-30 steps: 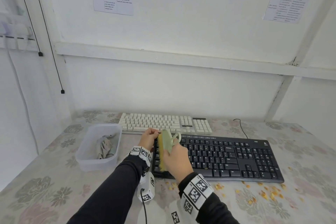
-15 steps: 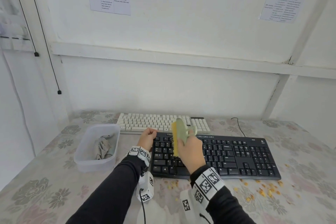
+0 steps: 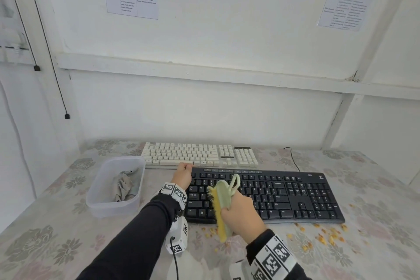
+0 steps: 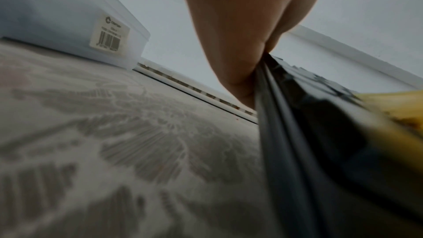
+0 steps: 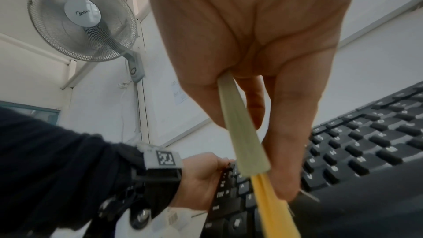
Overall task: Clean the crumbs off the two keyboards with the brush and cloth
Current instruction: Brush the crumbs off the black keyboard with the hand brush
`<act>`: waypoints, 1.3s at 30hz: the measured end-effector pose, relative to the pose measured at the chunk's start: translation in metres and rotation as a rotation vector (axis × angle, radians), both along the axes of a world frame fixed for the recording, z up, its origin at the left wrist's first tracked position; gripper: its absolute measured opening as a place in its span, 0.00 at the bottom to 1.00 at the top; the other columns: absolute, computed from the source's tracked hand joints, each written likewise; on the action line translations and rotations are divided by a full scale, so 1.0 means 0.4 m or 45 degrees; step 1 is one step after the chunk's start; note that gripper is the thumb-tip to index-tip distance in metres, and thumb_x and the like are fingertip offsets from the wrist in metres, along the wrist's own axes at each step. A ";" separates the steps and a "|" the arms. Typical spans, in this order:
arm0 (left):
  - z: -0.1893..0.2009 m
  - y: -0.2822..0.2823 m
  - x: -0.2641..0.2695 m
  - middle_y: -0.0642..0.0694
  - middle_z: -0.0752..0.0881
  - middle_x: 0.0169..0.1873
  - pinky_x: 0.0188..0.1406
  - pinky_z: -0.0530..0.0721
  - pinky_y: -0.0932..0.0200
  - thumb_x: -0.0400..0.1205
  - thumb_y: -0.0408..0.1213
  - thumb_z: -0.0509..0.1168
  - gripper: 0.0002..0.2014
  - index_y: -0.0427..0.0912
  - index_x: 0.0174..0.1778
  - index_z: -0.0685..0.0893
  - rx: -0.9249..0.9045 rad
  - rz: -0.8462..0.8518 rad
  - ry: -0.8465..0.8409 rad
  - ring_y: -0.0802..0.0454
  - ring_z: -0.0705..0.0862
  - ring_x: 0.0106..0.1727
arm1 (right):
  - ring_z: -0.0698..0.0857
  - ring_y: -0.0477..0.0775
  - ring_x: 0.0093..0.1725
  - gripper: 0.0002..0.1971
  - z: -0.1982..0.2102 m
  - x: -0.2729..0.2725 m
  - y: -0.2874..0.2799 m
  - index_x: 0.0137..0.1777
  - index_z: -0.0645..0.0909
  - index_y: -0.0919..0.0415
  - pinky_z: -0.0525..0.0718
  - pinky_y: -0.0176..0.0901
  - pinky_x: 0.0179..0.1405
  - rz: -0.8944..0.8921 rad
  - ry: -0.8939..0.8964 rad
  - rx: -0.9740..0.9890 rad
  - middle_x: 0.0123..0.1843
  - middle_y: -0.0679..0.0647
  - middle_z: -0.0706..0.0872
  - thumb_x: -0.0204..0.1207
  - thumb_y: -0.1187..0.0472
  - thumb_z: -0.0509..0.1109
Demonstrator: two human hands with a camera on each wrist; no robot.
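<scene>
Currently, scene: a person at a floral-covered surface (image 3: 56,245), seen from a head camera looking down.
Black keyboard: the black keyboard (image 3: 295,195) lies at the centre, front edge toward the viewer.
White keyboard: the white keyboard (image 3: 200,154) sits just behind it, at 12 o'clock, the two nearly touching.
Right hand: the right hand (image 3: 241,216) has its fingers curled round the pale green brush (image 3: 223,198), yellow bristles facing 9 o'clock and resting on the left-hand keys near the front edge.
Left hand: the left hand (image 3: 183,176) pinches the black keyboard's far left corner, at 10 o'clock from the brush, steadying it.
Cloth: the grey cloth (image 3: 125,186) lies crumpled in a clear plastic tub (image 3: 109,208) at 9 o'clock, untouched.
Crumbs: yellow crumbs (image 3: 322,237) are scattered on the surface at 4 o'clock, with a few more just in front of the keyboard near the brush.
Stage: likely mid-sweep on the black keyboard; the white one looks yet to be done.
Risks: a hard stroke could flick crumbs toward the white keyboard or off the surface edge; bristles may push bits down between keys; if the left hand's pinch slips, the keyboard may slide.
</scene>
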State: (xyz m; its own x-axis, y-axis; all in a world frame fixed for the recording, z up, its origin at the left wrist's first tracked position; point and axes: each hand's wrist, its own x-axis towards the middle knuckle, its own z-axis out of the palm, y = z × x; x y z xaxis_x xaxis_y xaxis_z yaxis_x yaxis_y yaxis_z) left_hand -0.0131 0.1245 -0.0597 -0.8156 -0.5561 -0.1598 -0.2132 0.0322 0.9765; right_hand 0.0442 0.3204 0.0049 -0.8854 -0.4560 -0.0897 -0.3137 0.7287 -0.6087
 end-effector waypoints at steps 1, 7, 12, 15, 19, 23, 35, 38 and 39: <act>0.001 0.001 0.001 0.40 0.80 0.54 0.66 0.76 0.48 0.87 0.40 0.50 0.09 0.43 0.55 0.74 -0.007 0.006 -0.005 0.44 0.78 0.57 | 0.77 0.46 0.34 0.04 0.010 -0.002 0.002 0.49 0.71 0.59 0.80 0.31 0.30 -0.009 -0.021 -0.025 0.37 0.49 0.72 0.77 0.67 0.58; 0.003 0.006 0.004 0.43 0.80 0.47 0.63 0.76 0.50 0.86 0.43 0.54 0.09 0.42 0.54 0.74 -0.023 0.013 0.031 0.44 0.79 0.53 | 0.80 0.44 0.32 0.14 0.041 -0.063 -0.038 0.62 0.73 0.73 0.78 0.25 0.24 -0.207 0.178 -0.176 0.40 0.55 0.82 0.82 0.62 0.59; 0.001 0.003 0.004 0.40 0.82 0.53 0.67 0.77 0.44 0.86 0.43 0.54 0.09 0.43 0.54 0.75 -0.019 0.018 0.029 0.42 0.81 0.58 | 0.86 0.54 0.44 0.14 0.003 -0.055 -0.047 0.64 0.71 0.69 0.87 0.38 0.44 -0.165 0.098 -0.136 0.53 0.62 0.84 0.81 0.64 0.60; 0.003 0.003 0.007 0.40 0.82 0.51 0.66 0.77 0.43 0.86 0.43 0.54 0.09 0.43 0.54 0.75 -0.008 0.018 0.039 0.42 0.81 0.57 | 0.81 0.50 0.37 0.15 -0.015 -0.031 -0.029 0.64 0.69 0.66 0.83 0.33 0.37 -0.084 0.090 -0.102 0.45 0.56 0.80 0.79 0.66 0.59; 0.007 0.005 0.009 0.43 0.81 0.47 0.64 0.78 0.47 0.86 0.42 0.54 0.09 0.42 0.54 0.75 -0.011 0.017 0.059 0.44 0.80 0.53 | 0.79 0.45 0.33 0.13 -0.022 0.005 0.001 0.61 0.70 0.62 0.84 0.32 0.33 -0.002 0.025 -0.018 0.41 0.52 0.79 0.77 0.66 0.59; 0.008 0.008 0.008 0.48 0.79 0.41 0.58 0.77 0.53 0.86 0.41 0.54 0.08 0.41 0.53 0.75 -0.025 0.042 0.079 0.47 0.78 0.48 | 0.73 0.41 0.27 0.01 0.010 -0.009 0.004 0.48 0.71 0.61 0.74 0.29 0.21 -0.073 0.077 -0.120 0.35 0.49 0.74 0.78 0.65 0.60; 0.012 0.012 0.011 0.44 0.78 0.41 0.57 0.78 0.48 0.86 0.40 0.55 0.08 0.40 0.51 0.75 -0.004 0.043 0.080 0.47 0.77 0.46 | 0.71 0.40 0.27 0.13 -0.041 0.001 -0.007 0.64 0.70 0.66 0.71 0.28 0.19 -0.048 0.096 -0.044 0.41 0.53 0.76 0.82 0.62 0.58; 0.012 0.013 0.010 0.43 0.79 0.42 0.58 0.79 0.47 0.86 0.40 0.55 0.07 0.43 0.48 0.75 0.025 0.038 0.084 0.47 0.77 0.46 | 0.78 0.47 0.35 0.17 -0.020 -0.003 0.013 0.68 0.68 0.65 0.74 0.26 0.25 -0.014 0.053 -0.037 0.47 0.55 0.77 0.80 0.65 0.58; 0.012 0.013 0.010 0.43 0.78 0.41 0.56 0.79 0.48 0.86 0.40 0.55 0.07 0.44 0.45 0.74 0.038 0.039 0.088 0.47 0.77 0.45 | 0.78 0.48 0.37 0.17 -0.009 -0.006 0.013 0.68 0.68 0.65 0.75 0.26 0.27 -0.021 0.056 -0.049 0.48 0.55 0.77 0.80 0.65 0.59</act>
